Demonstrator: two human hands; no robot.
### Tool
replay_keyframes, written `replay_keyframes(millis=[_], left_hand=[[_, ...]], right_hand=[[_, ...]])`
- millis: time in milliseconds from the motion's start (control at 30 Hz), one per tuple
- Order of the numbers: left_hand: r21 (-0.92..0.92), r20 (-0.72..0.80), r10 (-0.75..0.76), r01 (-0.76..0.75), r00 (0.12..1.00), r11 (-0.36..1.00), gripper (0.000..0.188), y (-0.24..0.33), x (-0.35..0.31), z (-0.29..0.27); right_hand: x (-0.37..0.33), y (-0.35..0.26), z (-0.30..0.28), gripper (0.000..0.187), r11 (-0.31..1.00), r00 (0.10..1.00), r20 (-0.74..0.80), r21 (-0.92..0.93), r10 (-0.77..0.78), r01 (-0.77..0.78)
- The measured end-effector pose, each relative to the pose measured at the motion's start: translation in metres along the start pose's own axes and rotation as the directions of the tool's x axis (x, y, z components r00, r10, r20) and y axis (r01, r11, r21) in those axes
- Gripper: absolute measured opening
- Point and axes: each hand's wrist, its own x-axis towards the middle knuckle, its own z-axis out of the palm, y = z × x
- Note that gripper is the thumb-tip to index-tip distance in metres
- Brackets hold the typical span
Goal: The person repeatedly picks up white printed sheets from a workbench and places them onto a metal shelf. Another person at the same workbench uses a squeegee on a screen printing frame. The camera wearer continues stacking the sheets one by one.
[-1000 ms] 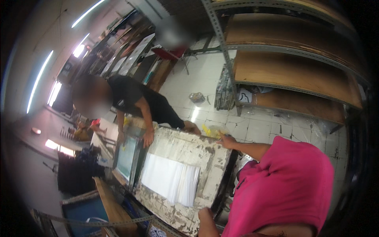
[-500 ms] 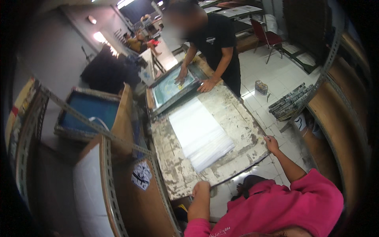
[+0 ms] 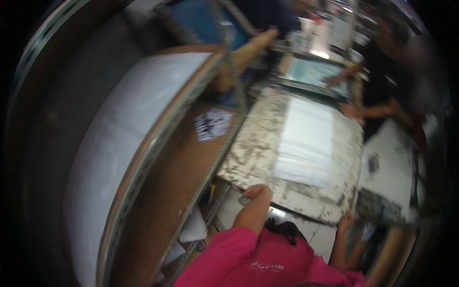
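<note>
A worn work table with a paint-stained top lies ahead of me. My left hand is closed at its near edge, left of the middle. My right hand, smeared by motion, is at the near right corner, its fingers curled around the edge. On the tabletop, beyond both hands and touching neither, rests a fanned stack of white sheets. Behind the stack sits a framed printing screen with a pale green-blue surface. A co-worker in a black shirt has one hand on the screen and the other beside it.
Left of the table stands a metal-framed shelf with brown boards and a large white panel. A black-and-white printed piece lies on one board. Another blue screen leans farther back. Dark slats lie on the floor at right.
My view has swung left, so the shelf fills more of it and the table appears farther right. Both hands stay at the table's edge. The co-worker still leans over the screen.
</note>
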Motion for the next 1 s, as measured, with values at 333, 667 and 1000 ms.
replay_keyframes(millis=[333, 667, 1000], left_hand=[[0.131, -0.066, -0.603, 0.606, 0.795, 0.785, 0.036, 0.008, -0.026, -0.096], [0.385, -0.083, -0.719, 0.688, 0.69, 0.616, 0.038, 0.01, -0.04, -0.086], [0.758, -0.107, -0.443, 0.361, 0.89, 0.543, 0.04, 0.01, -0.016, -0.083]], right_hand=[[0.016, -0.008, -0.012, 0.062, 0.977, 0.977, 0.101, -0.126, 0.186, -0.173], [0.052, 0.037, -0.016, 0.108, 0.807, 0.81, 0.504, 0.319, 0.299, -0.496], [0.023, 0.006, -0.011, 0.048, 0.716, 0.768, 0.625, 0.47, 0.143, -0.516]])
